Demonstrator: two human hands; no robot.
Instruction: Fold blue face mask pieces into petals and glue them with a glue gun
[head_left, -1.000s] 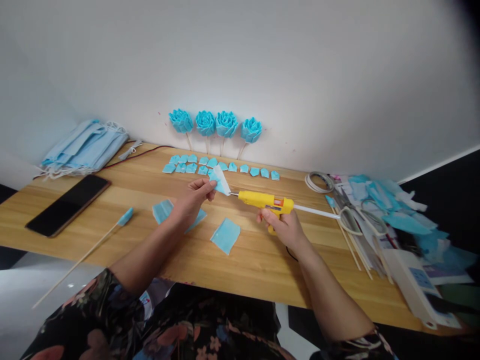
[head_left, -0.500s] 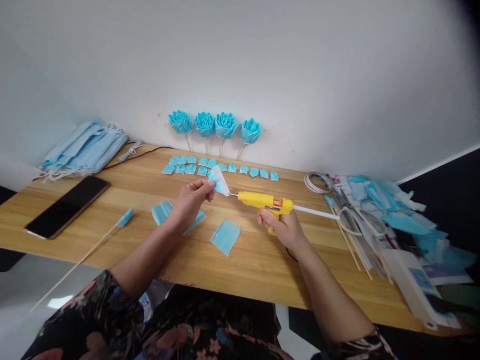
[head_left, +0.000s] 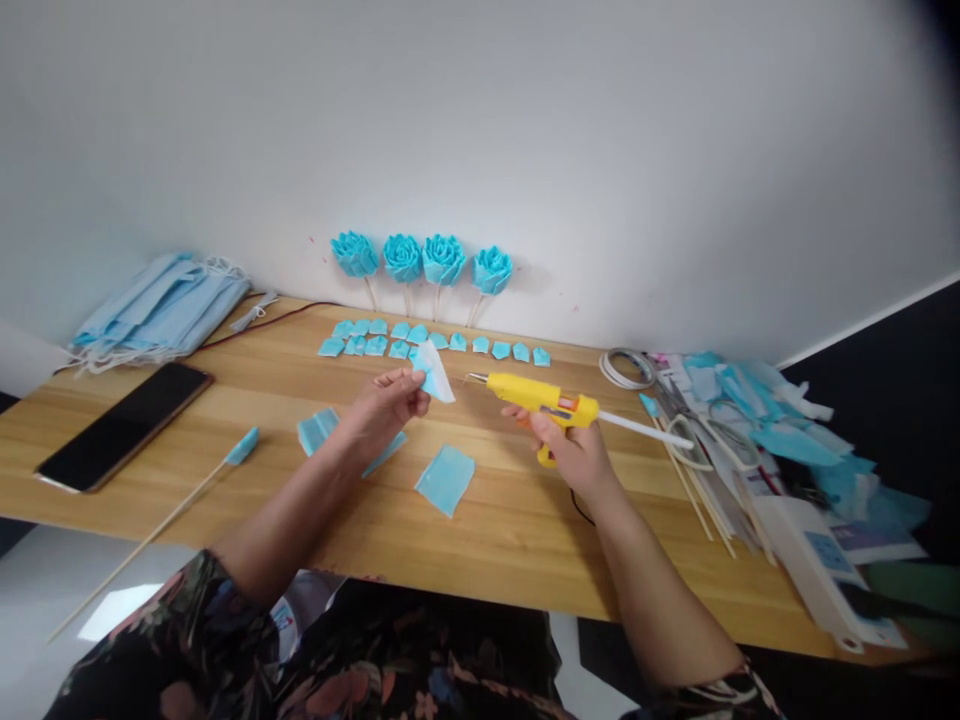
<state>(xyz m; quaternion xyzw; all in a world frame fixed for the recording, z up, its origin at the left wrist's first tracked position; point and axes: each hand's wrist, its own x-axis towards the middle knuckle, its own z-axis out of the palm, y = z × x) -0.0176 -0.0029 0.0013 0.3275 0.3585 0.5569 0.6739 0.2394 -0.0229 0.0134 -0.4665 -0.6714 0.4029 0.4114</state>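
My left hand (head_left: 401, 393) pinches a folded piece of blue-and-white mask fabric (head_left: 435, 373). A yellow glue gun (head_left: 541, 395) is gripped in my right hand (head_left: 566, 440), its metal nozzle pointing left, a short gap from the fabric. From its back end sticks a white glue stick (head_left: 645, 430). Below my hands lies a flat blue fabric square (head_left: 446, 480); more blue fabric pieces (head_left: 318, 430) are partly hidden under my left forearm. Beyond them, small folded blue petals (head_left: 457, 342) lie in two rows.
Several blue fabric flowers (head_left: 443, 261) on sticks lean against the wall. At left are a stack of masks (head_left: 161, 310), a phone (head_left: 124, 427) and a blue-tipped stick (head_left: 150, 540) overhanging the edge. Tape rolls (head_left: 626, 369), scissors (head_left: 690, 445) and fabric scraps (head_left: 787, 410) crowd the right side.
The glue gun's nozzle has drawn away to the right and up from the fabric, which it was touching or nearly touching. My left hand still pinches the fabric. The whole view has shifted slightly.
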